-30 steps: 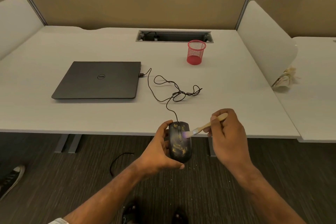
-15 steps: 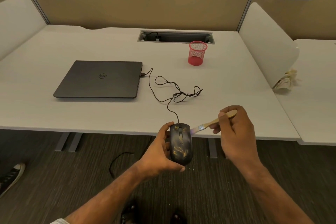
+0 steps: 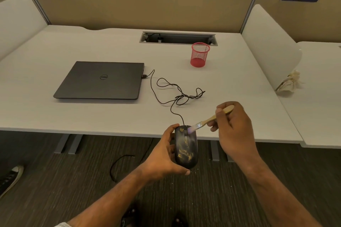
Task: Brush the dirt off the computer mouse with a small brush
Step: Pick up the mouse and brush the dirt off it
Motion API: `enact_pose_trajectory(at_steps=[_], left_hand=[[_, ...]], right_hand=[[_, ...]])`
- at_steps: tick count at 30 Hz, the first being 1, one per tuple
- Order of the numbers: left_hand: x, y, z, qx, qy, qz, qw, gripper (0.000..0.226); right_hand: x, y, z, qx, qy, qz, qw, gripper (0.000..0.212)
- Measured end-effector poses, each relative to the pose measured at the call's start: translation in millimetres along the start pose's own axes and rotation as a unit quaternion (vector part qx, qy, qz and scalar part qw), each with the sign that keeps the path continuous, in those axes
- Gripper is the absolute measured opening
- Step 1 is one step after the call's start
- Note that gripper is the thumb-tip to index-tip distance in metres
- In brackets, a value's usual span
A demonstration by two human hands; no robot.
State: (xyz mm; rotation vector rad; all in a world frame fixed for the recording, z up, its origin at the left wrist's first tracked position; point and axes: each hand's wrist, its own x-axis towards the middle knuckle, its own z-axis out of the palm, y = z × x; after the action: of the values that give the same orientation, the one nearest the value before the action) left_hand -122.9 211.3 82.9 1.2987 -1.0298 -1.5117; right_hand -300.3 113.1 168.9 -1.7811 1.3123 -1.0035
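Computer mouse (image 3: 186, 148): black, wired, top face up, long axis pointing away from the viewer. It sits just past the near edge of the surface (image 3: 110, 116), above the floor. Yellowish dirt smears on rear shell, a smaller patch near the front left. Cable (image 3: 171, 96) runs from its nose onto the surface in loose tangled loops.

Small brush (image 3: 210, 120): light wooden handle, metal ferrule, pale bristles; tilted, bristles touching the mouse's front right.

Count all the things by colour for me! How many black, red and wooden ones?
Black: 2, the laptop and the mouse
Red: 1, the mesh cup
Wooden: 1, the brush
Total: 4
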Motion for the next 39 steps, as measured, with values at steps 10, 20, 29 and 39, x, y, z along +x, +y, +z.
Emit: enact_pose_trajectory(at_steps=[10, 20, 29, 39], left_hand=[[-6, -2, -3, 0.005, 0.005, -0.001, 1.0, 0.121], [-12, -6, -5, 0.0, 0.003, -0.002, 1.0, 0.12], [-14, -6, -2, 0.018, 0.002, -0.013, 1.0, 0.128], [-13, -9, 0, 0.016, -0.005, -0.013, 1.0, 0.127]], right_hand=[[-2, -2, -3, 0.001, -0.005, -0.024, 1.0, 0.006], [-6, 13, -6, -0.002, 0.007, 0.019, 1.0, 0.009], [-2, 21, 1, -0.013, 0.003, 0.051, 0.999, 0.007], [-6, 24, 1, 0.001, -0.004, 0.062, 0.998, 0.008]])
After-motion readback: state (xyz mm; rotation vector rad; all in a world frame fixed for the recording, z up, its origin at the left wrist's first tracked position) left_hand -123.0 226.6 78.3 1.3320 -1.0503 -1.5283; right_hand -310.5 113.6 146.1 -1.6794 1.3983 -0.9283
